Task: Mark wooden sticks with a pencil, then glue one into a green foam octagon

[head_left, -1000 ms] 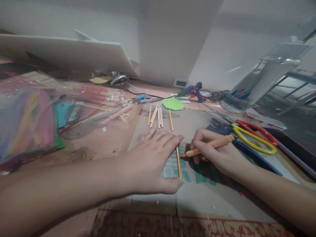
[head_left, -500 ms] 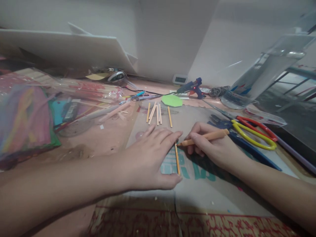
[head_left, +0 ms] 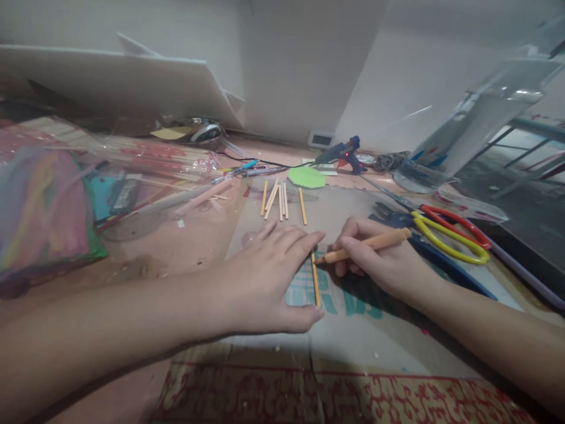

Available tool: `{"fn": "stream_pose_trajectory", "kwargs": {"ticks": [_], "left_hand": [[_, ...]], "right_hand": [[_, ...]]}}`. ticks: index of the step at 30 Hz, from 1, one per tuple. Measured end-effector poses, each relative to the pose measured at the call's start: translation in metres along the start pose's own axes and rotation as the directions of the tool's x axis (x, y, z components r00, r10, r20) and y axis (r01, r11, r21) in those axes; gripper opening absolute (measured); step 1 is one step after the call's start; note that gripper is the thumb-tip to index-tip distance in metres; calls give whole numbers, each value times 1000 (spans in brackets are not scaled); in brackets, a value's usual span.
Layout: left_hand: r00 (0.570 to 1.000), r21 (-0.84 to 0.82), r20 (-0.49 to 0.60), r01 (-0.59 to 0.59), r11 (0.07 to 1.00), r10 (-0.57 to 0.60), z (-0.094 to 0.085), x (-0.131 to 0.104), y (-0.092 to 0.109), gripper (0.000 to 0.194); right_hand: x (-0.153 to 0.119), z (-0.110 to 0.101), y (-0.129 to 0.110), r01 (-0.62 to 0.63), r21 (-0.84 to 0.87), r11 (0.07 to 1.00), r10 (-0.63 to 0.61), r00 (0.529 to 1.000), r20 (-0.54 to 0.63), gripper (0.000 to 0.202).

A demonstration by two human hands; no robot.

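Observation:
My left hand [head_left: 273, 274] lies over the board, its thumb and index finger holding a short wooden stick [head_left: 316, 287] at its two ends. The stick is mostly orange-yellow, and its far tip is partly covered by the finger. In my right hand [head_left: 375, 253] is an orange marker [head_left: 382, 240], gripped like a pen, with its tip touching the stick near the far end. Beyond my hands lie several pale sticks [head_left: 281, 203], an orange stick [head_left: 302, 206] to their right and another orange stick [head_left: 263, 198] to their left.
Yellow-and-red-handled scissors [head_left: 450, 238] and dark blue pliers [head_left: 454, 271] lie beside my right hand. Farther back are a green octagon [head_left: 306, 178], a glue gun [head_left: 342, 154] with a red light and a clear bottle [head_left: 468, 129]. Plastic bags [head_left: 44, 206] fill the left side.
The marker tip has moved slightly along the stick toward me. My left hand keeps the same hold. The whole view has shifted a little.

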State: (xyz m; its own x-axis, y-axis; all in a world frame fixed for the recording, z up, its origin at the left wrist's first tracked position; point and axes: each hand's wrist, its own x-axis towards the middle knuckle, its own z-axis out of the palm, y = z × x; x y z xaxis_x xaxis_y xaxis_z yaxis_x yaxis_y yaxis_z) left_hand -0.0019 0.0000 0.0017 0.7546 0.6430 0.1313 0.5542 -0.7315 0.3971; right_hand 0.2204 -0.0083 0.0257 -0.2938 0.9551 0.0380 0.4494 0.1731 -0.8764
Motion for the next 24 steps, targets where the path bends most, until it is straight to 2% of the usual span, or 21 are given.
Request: {"fn": "stream_pose_trajectory", "kwargs": {"ticks": [4, 11, 18, 24], "left_hand": [[1000, -14, -4, 4, 1000, -4, 0, 0, 0, 93], [1000, -23, -25, -15, 1000, 14, 2, 0, -2, 92], [1000, 1, 4, 3, 1000, -3, 0, 1, -1, 97], [994, 7, -10, 109, 994, -109, -1, 0, 1, 93]], "right_hand": [[-3, 1, -2, -22, 16, 1000, 21, 998, 55, 24], [4, 1, 0, 19, -106, 994, -27, 997, -69, 22], [1, 1, 1, -12, 17, 1000, 12, 1000, 9, 23], [2, 2, 0, -29, 9, 1000, 29, 1000, -5, 24]]}}
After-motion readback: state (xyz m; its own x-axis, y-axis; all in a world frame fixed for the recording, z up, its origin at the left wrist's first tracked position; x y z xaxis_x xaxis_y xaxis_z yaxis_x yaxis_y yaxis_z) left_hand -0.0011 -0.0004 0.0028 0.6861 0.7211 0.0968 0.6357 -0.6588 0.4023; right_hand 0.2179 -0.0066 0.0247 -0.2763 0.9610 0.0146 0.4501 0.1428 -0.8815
